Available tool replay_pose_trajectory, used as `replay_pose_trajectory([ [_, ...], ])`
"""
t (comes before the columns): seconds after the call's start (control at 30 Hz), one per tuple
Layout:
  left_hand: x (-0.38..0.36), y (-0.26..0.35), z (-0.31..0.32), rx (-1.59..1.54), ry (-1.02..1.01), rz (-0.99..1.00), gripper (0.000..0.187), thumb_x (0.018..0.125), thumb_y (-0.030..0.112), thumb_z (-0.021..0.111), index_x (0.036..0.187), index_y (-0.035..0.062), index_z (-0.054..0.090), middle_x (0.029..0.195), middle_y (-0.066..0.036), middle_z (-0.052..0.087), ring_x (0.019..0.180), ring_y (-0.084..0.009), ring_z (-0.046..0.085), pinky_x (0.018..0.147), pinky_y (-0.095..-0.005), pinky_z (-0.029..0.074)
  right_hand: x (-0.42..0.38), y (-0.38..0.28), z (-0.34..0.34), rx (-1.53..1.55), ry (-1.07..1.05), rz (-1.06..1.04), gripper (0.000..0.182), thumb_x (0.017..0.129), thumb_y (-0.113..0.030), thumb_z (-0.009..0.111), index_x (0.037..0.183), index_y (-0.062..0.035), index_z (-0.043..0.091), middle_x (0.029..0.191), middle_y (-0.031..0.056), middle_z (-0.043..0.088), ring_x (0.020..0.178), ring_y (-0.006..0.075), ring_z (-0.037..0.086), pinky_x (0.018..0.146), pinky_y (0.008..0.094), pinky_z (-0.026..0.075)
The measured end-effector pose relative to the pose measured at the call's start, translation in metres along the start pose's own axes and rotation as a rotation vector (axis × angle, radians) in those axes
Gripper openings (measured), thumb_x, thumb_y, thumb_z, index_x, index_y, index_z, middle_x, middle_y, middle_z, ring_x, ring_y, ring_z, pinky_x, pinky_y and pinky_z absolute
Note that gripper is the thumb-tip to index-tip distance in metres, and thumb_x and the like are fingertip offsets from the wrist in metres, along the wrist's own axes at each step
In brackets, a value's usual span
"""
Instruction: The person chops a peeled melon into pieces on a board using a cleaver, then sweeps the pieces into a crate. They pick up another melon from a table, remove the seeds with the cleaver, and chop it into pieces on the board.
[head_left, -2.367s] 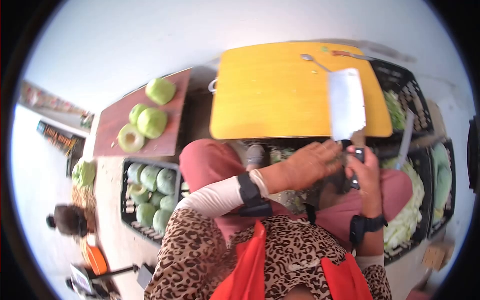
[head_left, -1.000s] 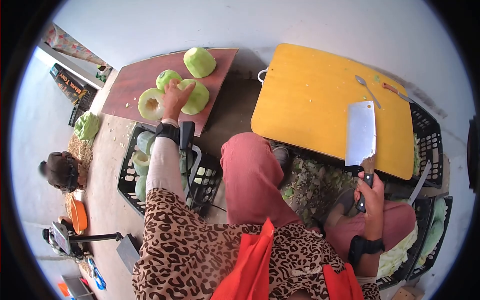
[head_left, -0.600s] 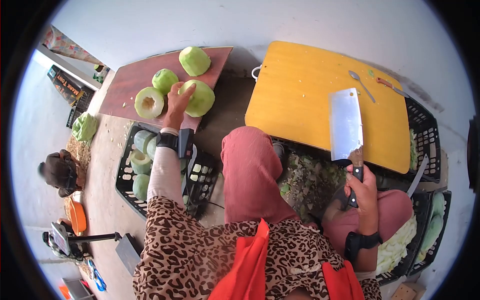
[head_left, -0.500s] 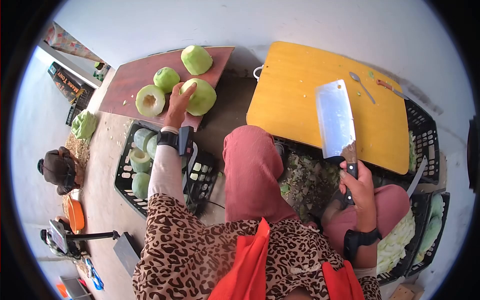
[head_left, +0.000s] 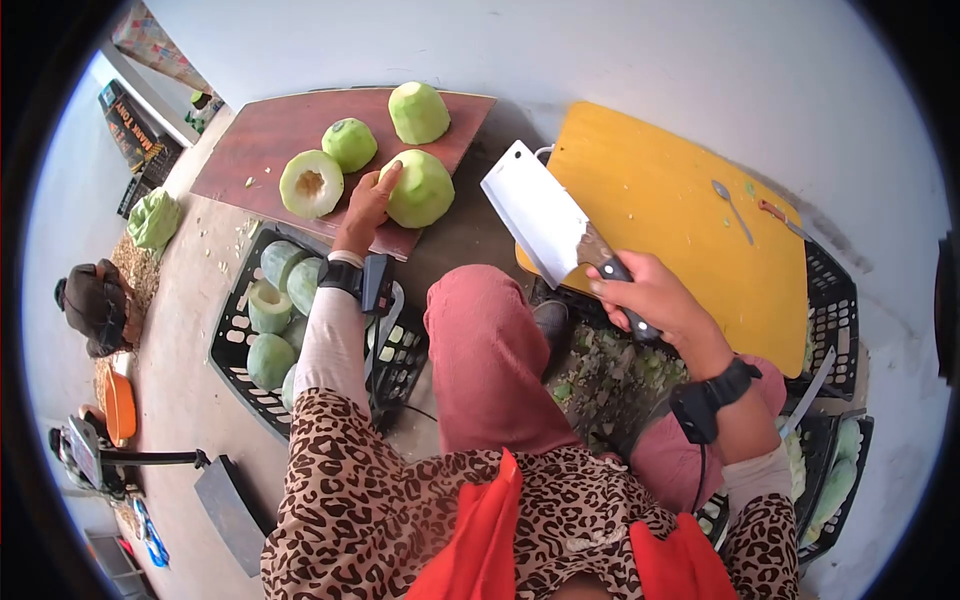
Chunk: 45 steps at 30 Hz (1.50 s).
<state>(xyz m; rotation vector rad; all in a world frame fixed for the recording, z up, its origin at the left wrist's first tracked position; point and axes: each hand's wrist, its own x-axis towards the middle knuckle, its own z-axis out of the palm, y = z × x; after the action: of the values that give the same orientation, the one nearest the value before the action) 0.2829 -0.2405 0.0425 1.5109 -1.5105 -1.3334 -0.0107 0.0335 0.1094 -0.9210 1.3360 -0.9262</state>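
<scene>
My left hand [head_left: 369,206] rests at the near left side of a peeled green melon piece [head_left: 422,190] on the dark red board [head_left: 250,140], its thumb pressed on the flesh. Beside it lie a hollowed melon half [head_left: 296,187] with its cut face towards me, a small green piece [head_left: 350,143] and a larger peeled piece [head_left: 419,112]. My right hand [head_left: 650,295] is closed round the black-and-brown handle of a cleaver [head_left: 538,212]. The broad blade is tilted up to the left, over the gap between the two boards and the left edge of the yellow board [head_left: 660,220].
A spoon [head_left: 733,210] and a small knife [head_left: 782,217] lie on the yellow board. Left of my knee a black crate [head_left: 232,345] holds several unpeeled melon pieces [head_left: 270,360]. Peelings [head_left: 610,370] cover the floor between my legs. Another person [head_left: 95,305] sits far left.
The cleaver has swung left with my right hand, from above the yellow board towards the red board, and its blade now leans left. My left hand stays on the melon piece.
</scene>
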Motion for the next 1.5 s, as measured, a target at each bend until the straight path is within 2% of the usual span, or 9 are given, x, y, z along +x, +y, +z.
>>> replay_pose_trajectory([
  [0.37, -0.004, 0.004, 0.004, -0.028, -0.03, 0.026, 0.074, 0.084, 0.057, 0.062, 0.128, -0.0016, 0.053, 0.117, -0.013, 0.059, 0.106, -0.0198, 0.055, 0.089, -0.0306, 0.044, 0.073, 0.025, 0.03, 0.094, -0.01, 0.184, 0.02, 0.085, -0.015, 0.068, 0.085, -0.0036, 0.052, 0.065, 0.0026, 0.054, 0.049, 0.0085, 0.051, 0.043, 0.0238, 0.042],
  [0.47, -0.011, 0.012, 0.002, -0.025, -0.087, 0.001, 0.071, 0.085, 0.057, 0.06, 0.127, 0.0, 0.053, 0.116, -0.01, 0.059, 0.104, -0.0194, 0.055, 0.087, -0.0295, 0.044, 0.08, 0.028, 0.037, 0.133, -0.053, 0.188, 0.019, 0.085, -0.015, 0.068, 0.086, -0.0032, 0.053, 0.066, 0.003, 0.054, 0.049, 0.0086, 0.051, 0.043, 0.0237, 0.041],
  [0.57, -0.007, 0.013, -0.002, -0.021, -0.185, -0.092, 0.072, 0.085, 0.065, 0.052, 0.134, 0.0122, 0.048, 0.133, -0.005, 0.048, 0.123, -0.0211, 0.043, 0.101, -0.0438, 0.034, 0.086, 0.031, 0.04, 0.177, -0.112, 0.2, 0.02, 0.087, -0.015, 0.067, 0.094, -0.0022, 0.054, 0.069, 0.0032, 0.054, 0.05, 0.0093, 0.052, 0.044, 0.0228, 0.042],
  [0.67, -0.006, 0.011, -0.004, -0.025, -0.128, -0.063, 0.068, 0.085, 0.06, 0.056, 0.128, 0.0084, 0.053, 0.124, -0.006, 0.054, 0.111, -0.0189, 0.05, 0.091, -0.0364, 0.04, 0.087, 0.032, 0.039, 0.218, -0.163, 0.18, 0.02, 0.088, -0.014, 0.066, 0.097, -0.002, 0.053, 0.069, 0.0029, 0.053, 0.049, 0.0088, 0.051, 0.044, 0.0221, 0.042],
  [0.97, 0.011, -0.019, -0.017, -0.463, -0.109, -0.14, 0.071, 0.087, 0.067, 0.049, 0.133, 0.0135, 0.049, 0.128, -0.009, 0.051, 0.116, -0.0246, 0.049, 0.096, -0.0448, 0.038, 0.082, 0.014, 0.034, 0.222, -0.214, 0.06, 0.023, 0.086, -0.01, 0.065, 0.1, 0.0021, 0.052, 0.067, 0.0026, 0.051, 0.05, 0.0085, 0.049, 0.046, 0.0224, 0.04],
  [1.03, 0.01, -0.023, -0.021, -0.602, -0.091, -0.14, 0.071, 0.087, 0.068, 0.049, 0.13, 0.013, 0.049, 0.121, -0.01, 0.054, 0.11, -0.0238, 0.052, 0.091, -0.0392, 0.042, 0.085, 0.006, 0.04, 0.125, -0.23, 0.058, 0.023, 0.085, -0.01, 0.065, 0.1, 0.0025, 0.052, 0.066, 0.0019, 0.051, 0.05, 0.0081, 0.048, 0.047, 0.0224, 0.04],
  [1.23, 0.013, -0.041, -0.03, -0.91, -0.093, -0.166, 0.066, 0.087, 0.065, 0.053, 0.125, 0.0112, 0.051, 0.112, -0.01, 0.056, 0.102, -0.0238, 0.052, 0.083, -0.0395, 0.045, 0.095, -0.027, 0.054, -0.109, -0.241, -0.058, 0.023, 0.083, -0.01, 0.065, 0.098, 0.0026, 0.052, 0.065, 0.0004, 0.051, 0.05, 0.0072, 0.048, 0.047, 0.0232, 0.038],
  [1.47, 0.028, -0.045, -0.022, -0.803, -0.039, -0.183, 0.048, 0.088, 0.053, 0.059, 0.112, 0.0116, 0.053, 0.105, -0.008, 0.057, 0.092, -0.0195, 0.054, 0.078, -0.0369, 0.047, 0.114, -0.037, 0.082, -0.503, -0.161, -0.144, 0.022, 0.078, -0.015, 0.067, 0.081, 0.0006, 0.052, 0.064, 0.0084, 0.057, 0.052, 0.013, 0.053, 0.05, 0.0301, 0.042],
  [1.5, 0.027, -0.037, -0.018, -0.754, -0.019, -0.193, 0.046, 0.088, 0.051, 0.06, 0.111, 0.0116, 0.053, 0.103, -0.008, 0.057, 0.091, -0.0189, 0.054, 0.076, -0.036, 0.047, 0.117, -0.034, 0.085, -0.64, -0.138, -0.289, 0.024, 0.077, -0.016, 0.068, 0.077, 0.0008, 0.051, 0.065, 0.0108, 0.058, 0.051, 0.0153, 0.055, 0.049, 0.0327, 0.044],
])
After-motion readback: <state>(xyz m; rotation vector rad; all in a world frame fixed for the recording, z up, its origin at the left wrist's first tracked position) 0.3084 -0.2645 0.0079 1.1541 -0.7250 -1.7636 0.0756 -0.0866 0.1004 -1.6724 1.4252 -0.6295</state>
